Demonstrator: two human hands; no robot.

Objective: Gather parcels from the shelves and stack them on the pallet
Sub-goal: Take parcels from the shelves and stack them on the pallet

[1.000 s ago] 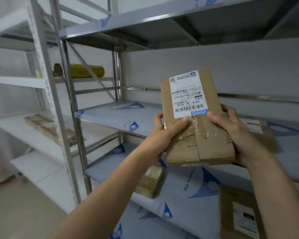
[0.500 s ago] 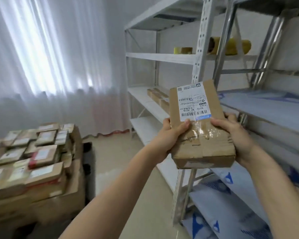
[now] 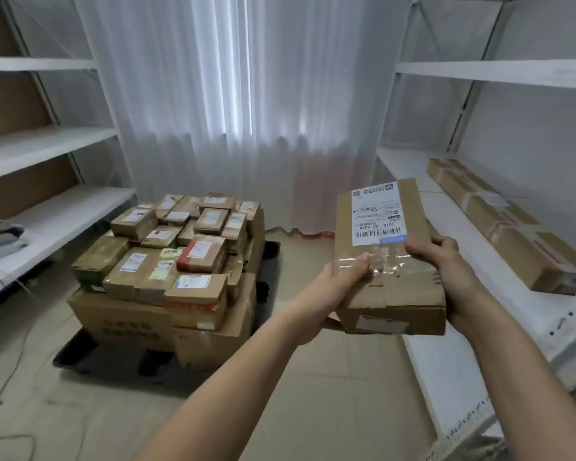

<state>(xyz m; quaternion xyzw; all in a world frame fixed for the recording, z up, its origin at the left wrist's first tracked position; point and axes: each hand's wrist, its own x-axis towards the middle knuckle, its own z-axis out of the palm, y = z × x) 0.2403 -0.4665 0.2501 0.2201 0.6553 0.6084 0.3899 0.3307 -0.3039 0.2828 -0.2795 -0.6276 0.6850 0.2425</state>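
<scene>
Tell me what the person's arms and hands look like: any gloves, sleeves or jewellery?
Both forearms are bare as far as the view shows, with no sleeves in sight. The left hand and right hand wear no gloves, and no rings, watch or wristband show on the visible parts. Nothing is marked or strapped on either arm.

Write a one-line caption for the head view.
Both hands, left and right, carry a labelled parcel toward the stacked pallet.

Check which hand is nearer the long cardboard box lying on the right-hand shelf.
Right. The right hand grips the held parcel on the side facing the long cardboard box; the left hand grips the parcel's opposite side, toward the pallet stack.
</scene>
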